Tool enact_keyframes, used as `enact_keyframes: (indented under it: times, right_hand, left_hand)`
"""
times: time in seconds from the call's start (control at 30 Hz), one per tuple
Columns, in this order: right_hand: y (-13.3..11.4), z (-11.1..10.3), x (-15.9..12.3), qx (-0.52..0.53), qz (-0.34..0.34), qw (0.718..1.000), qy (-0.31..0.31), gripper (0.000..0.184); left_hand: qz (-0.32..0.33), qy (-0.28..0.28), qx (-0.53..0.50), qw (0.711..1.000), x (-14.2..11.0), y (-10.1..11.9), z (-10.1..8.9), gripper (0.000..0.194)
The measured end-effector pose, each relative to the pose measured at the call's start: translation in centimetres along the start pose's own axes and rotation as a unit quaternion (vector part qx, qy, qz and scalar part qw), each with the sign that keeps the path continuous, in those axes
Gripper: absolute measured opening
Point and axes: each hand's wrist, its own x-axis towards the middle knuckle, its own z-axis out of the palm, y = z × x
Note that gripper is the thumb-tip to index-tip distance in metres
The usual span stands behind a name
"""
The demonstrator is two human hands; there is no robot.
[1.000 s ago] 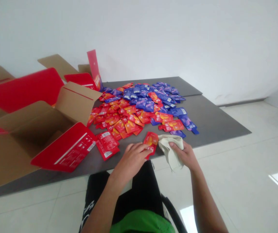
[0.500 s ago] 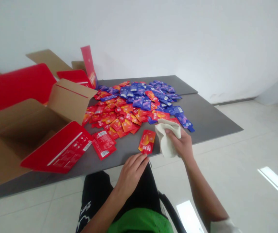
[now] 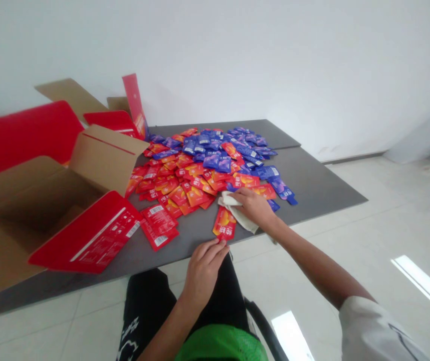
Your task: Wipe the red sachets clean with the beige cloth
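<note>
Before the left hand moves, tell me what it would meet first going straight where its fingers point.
The left hand would first meet the lone red pouch; its fingertips look to be at the near end, though depth makes contact unsure.

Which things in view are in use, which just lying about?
In use:
- off-white fabric cloth, in right hand
- glossy red-orange sachet, at left hand

Lying about:
- other glossy sachets, red and blue
- open red-and-brown cardboard boxes
</note>
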Motion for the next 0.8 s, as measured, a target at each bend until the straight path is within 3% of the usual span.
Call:
enact_keyframes:
  times: [0.13,0.23,0.37,0.5,0.63,0.73,0.8]
  right_hand:
    - [-2.4,-0.2,-2.5,0.024,-0.039,0.999,0.018,0.042]
    - [-3.9,1.2,-4.3,0.061,-0.084,0.994,-0.037,0.038]
    - [-2.1,1.7,-2.4,0.043,-0.045,0.997,-0.05,0.036]
    - [-0.1,-0.2,0.1,-0.009,0.017,1.0,-0.014,0.035]
    - [-2.6,-0.9,-2.1,0.032,-0.038,0.999,0.004,0.042]
    - [-4.6,0.5,-4.1,0.064,-0.089,0.993,-0.053,0.038]
    - [-4.4,1.6,-3.9,0.068,-0.093,0.99,-0.076,0.035]
  left_hand:
    - [-0.007,0.002,-0.002,1.0,-0.2,0.1,0.1,0.03]
    - [-0.018,0.004,-0.005,1.0,-0.3,0.2,0.2,0.031]
    - [-0.026,0.007,-0.009,1.0,-0.2,0.2,0.4,0.031]
    - [-0.029,0.017,-0.013,0.999,-0.1,0.2,0.6,0.03]
    - [-0.032,0.019,-0.02,0.999,-0.1,0.3,0.6,0.031]
    - [-0.037,0.017,-0.015,0.999,-0.2,0.2,0.6,0.03]
    - [-0.038,0.015,-0.017,0.999,-0.3,0.2,0.5,0.031]
